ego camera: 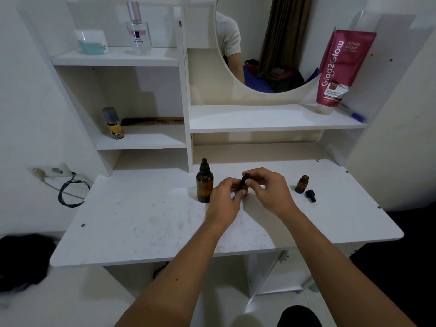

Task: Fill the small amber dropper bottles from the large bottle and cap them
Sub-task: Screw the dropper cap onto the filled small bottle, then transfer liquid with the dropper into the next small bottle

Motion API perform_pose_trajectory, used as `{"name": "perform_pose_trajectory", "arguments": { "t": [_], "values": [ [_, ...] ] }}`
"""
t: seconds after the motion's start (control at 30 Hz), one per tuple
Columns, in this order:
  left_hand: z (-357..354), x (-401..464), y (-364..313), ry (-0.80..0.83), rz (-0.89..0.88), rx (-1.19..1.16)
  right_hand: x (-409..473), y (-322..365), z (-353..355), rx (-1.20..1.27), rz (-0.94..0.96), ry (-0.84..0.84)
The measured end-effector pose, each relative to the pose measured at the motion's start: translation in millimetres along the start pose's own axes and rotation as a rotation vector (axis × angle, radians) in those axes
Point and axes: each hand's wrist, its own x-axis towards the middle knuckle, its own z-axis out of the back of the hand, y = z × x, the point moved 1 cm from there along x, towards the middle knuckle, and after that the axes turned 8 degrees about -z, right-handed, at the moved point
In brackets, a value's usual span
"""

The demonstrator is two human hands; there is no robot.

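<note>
A large amber bottle (204, 185) with a black dropper cap stands upright on the white tabletop (146, 223). Just right of it, my left hand (225, 199) holds a small amber dropper bottle (244, 188), mostly hidden by my fingers. My right hand (269, 187) pinches the black dropper cap (245, 178) on top of that bottle. Farther right, a second small amber bottle (302, 184) stands uncapped, with its loose black dropper cap (310, 195) lying on the table beside it.
Shelves rise behind the tabletop, holding a small spray can (113, 123), a comb (153, 121), a perfume bottle (138, 31), a red tube (342, 67) and a blue pen (356, 115). A round mirror (266, 43) hangs at the back. A cable (68, 192) hangs at the left wall.
</note>
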Motion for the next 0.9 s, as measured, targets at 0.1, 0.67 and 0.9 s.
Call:
{"name": "perform_pose_trajectory", "arguments": {
  "t": [0.1, 0.67, 0.9],
  "values": [
    [-1, 0, 0, 0.006, 0.013, 0.0, -1, -1, 0, 0.021, -0.018, -0.031],
    [6, -15, -15, 0.015, 0.05, 0.056, -12, 10, 6, 0.126, -0.072, -0.091],
    [41, -50, -10, -0.128, 0.119, -0.088, -17, 48, 3, 0.119, 0.033, -0.127]
  ]
}}
